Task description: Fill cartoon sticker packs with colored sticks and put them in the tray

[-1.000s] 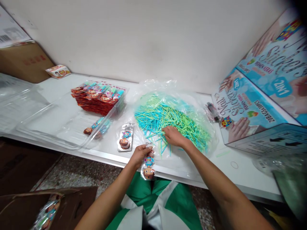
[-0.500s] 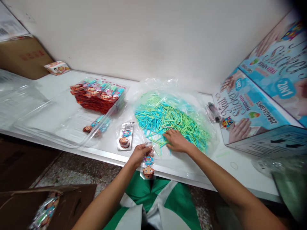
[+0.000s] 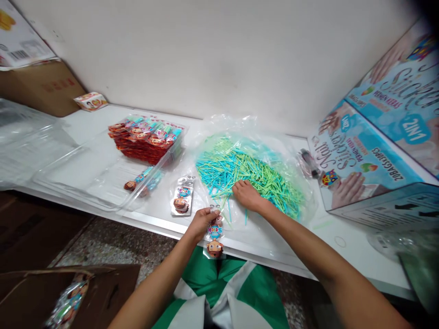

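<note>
My left hand (image 3: 202, 224) pinches the top of a small clear packet (image 3: 215, 242) printed with a cartoon face and the word "Stick"; the packet hangs over the table's front edge. My right hand (image 3: 247, 195) is at the near edge of a heap of thin green and blue plastic sticks (image 3: 254, 169), its fingers curled in among them. What those fingers grip is hidden. The heap lies on a clear plastic bag (image 3: 229, 122). Left of my left hand, a small stack of similar packets (image 3: 182, 197) lies on the table.
A clear plastic tray (image 3: 82, 160) holds a thick stack of red packets (image 3: 144, 141) and a few loose packets (image 3: 139, 179). Printed cartons (image 3: 363, 151) stand at the right, a brown carton (image 3: 44, 89) at the back left. A rubber band (image 3: 340, 241) lies at right. An open box (image 3: 113, 288) is below.
The fingers of my right hand have curled in at the edge of the stick heap. My left hand still holds the packet. The view has shifted slightly.
</note>
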